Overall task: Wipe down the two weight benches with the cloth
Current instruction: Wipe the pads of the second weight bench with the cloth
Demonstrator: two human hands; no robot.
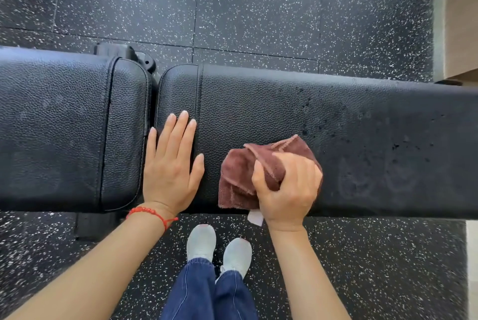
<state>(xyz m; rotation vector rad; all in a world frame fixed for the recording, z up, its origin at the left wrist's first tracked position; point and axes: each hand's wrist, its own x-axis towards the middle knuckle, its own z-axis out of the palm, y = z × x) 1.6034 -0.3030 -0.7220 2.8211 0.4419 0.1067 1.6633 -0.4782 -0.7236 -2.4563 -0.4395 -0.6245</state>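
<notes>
Your jeans (207, 291) and pale sneakers (218, 249) sit nearest, toes pointing at the near edge of the long pad (362, 123). Speckled rubber floor tiles (258, 4) lie all around.

Step in hand, as I read it: wiping the long pad, left portion of the stroke.

- Right hand (287, 187): clenched on the cloth (238, 177), which is bunched and pressed onto the pad close to its near edge. A white tag (256, 217) hangs off below your wrist.
- Left hand (170, 164): flat, fingers spread, holding nothing. It braces on the pad's left end, just right of the gap to the seat pad (64, 125). A red string bracelet (152, 213) is on that wrist.

Materials:
- Pads: black pebbled vinyl or leatherette, stitched seams, rounded corners.
- Cloth: maroon microfibre-type, plush, folded edges showing.
- Droplets (403, 143) and dull smear marks dot the right half of the long pad; that looks like spray not yet wiped.

Next move calls for:
- Drag the cloth right through the wet patch, flat pressure, overlapping passes from near edge to far.
- Lift the left hand so its footprint gets covered.
- Then do the seat pad and the seam grooves, where liquid will likely collect.

I can't tell whether the two pads make up one bench or two. A black frame part (124, 54) shows behind the gap.
</notes>
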